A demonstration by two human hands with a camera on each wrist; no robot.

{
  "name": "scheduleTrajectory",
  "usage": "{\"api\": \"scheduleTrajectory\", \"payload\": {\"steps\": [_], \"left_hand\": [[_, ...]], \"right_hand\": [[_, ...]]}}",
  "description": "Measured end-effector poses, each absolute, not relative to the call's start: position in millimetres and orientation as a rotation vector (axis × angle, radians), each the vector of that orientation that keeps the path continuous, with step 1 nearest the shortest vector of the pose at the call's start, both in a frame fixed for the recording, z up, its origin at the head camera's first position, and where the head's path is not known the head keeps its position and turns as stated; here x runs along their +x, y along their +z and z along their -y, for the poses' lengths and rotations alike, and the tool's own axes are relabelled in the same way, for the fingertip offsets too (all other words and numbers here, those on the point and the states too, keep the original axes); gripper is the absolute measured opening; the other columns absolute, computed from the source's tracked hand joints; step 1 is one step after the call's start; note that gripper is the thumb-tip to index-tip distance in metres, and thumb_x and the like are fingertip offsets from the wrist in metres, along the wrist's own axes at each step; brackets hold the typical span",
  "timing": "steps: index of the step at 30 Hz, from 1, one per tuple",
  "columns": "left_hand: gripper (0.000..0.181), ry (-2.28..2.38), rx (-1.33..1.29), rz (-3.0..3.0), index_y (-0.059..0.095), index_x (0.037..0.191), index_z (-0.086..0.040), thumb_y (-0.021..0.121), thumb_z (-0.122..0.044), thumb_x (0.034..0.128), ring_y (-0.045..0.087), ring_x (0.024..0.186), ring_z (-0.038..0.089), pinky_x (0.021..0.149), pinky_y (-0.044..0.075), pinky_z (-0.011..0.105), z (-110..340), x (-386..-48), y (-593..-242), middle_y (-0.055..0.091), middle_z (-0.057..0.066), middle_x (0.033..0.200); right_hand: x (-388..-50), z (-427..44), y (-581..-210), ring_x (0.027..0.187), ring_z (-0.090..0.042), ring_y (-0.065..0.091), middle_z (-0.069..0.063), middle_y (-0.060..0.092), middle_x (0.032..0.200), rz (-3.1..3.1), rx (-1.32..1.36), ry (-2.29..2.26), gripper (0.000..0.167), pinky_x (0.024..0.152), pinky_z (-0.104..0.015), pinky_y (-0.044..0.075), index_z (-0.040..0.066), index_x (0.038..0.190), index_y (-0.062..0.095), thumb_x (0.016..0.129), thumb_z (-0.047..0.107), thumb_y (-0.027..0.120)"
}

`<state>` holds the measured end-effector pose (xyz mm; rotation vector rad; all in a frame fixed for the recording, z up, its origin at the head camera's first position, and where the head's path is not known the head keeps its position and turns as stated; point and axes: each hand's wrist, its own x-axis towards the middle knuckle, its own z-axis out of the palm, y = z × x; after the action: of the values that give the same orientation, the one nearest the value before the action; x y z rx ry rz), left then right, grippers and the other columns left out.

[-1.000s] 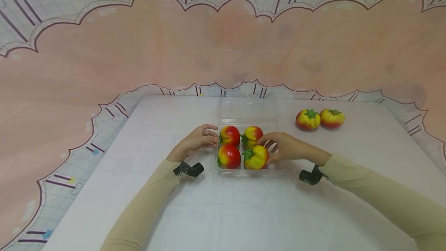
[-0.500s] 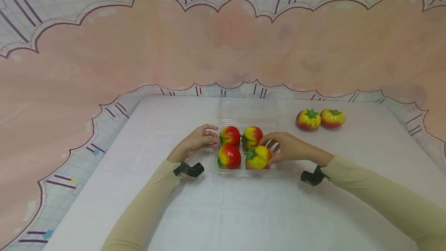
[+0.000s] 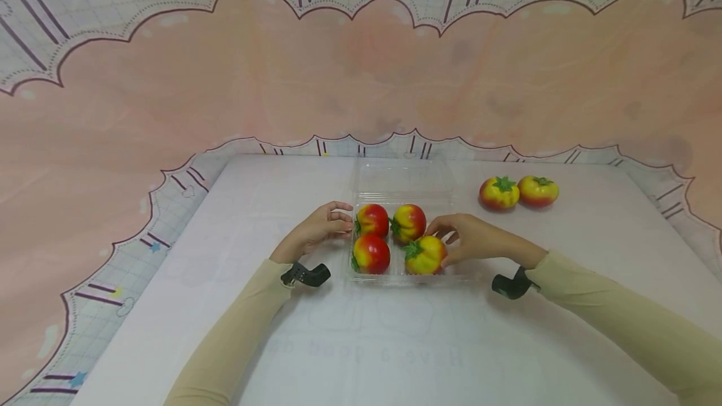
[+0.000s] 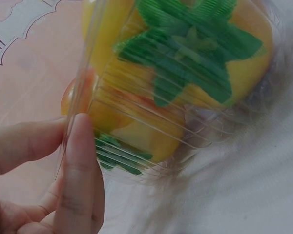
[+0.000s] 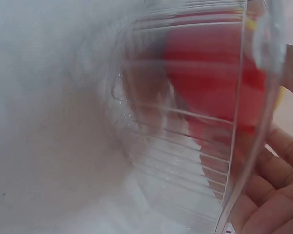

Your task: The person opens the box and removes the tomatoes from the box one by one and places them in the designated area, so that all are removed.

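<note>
Left hand (image 3: 321, 227): pinching the clear box (image 3: 383, 279)
Right hand (image 3: 467, 240): clamped round front-right fruit (image 3: 425, 257)
Front-right fruit: best eased gently, box held steady

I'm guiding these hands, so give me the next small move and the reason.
Probably loosen the right hand from the nearest right-hand fruit: that fruit already sits inside the clear box, the left hand pinches the box's wall, and two more fruits lie outside on the table.
</note>
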<state>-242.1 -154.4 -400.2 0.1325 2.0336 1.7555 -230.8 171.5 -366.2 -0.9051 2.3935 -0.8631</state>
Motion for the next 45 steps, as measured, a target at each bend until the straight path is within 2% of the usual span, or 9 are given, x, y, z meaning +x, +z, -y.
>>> {"api": "scheduleTrajectory", "payload": {"steps": [7,16,35,45], "left_hand": [[0.05,1.772,0.136,-2.015,0.032,0.135,0.003,0.055,-0.004,0.0909,0.059,0.079,0.008,0.077,0.056,0.019,154.6,-242.8,-401.2,0.055,0.001,0.095],[0.049,1.773,0.139,-2.013,0.032,0.135,0.003,0.054,-0.002,0.0914,0.059,0.08,0.007,0.077,0.055,0.018,155.5,-243.5,-402.7,0.055,0.001,0.095],[0.049,1.774,0.14,-2.012,0.032,0.135,0.002,0.054,-0.003,0.0916,0.06,0.081,0.008,0.078,0.056,0.019,155.8,-244.1,-403.1,0.056,0.001,0.096],[0.05,1.778,0.146,-2.001,0.031,0.136,0.003,0.053,-0.002,0.0916,0.059,0.081,0.008,0.077,0.056,0.019,156.0,-243.7,-403.2,0.056,0.0,0.094]], "right_hand": [[-230.9,-174.4,-364.9,0.112,-0.029,0.058,-0.011,0.063,0.118,-2.362,-0.937,-0.884,0.044,0.096,-0.045,0.05,0.007,0.115,0.057,0.076,0.015,0.077],[-230.2,-174.8,-364.3,0.115,-0.031,0.058,-0.014,0.059,0.127,-2.362,-0.909,-0.836,0.054,0.096,-0.044,0.05,0.004,0.127,0.056,0.078,0.017,0.076],[-231.9,-173.0,-363.5,0.121,-0.033,0.053,-0.015,0.056,0.13,-2.284,-0.89,-0.86,0.056,0.1,-0.047,0.047,0.005,0.127,0.052,0.078,0.016,0.076],[-232.4,-171.8,-366.1,0.118,-0.032,0.056,-0.015,0.059,0.126,-2.301,-0.93,-0.878,0.054,0.098,-0.044,0.048,0.004,0.123,0.053,0.077,0.018,0.077]]}}
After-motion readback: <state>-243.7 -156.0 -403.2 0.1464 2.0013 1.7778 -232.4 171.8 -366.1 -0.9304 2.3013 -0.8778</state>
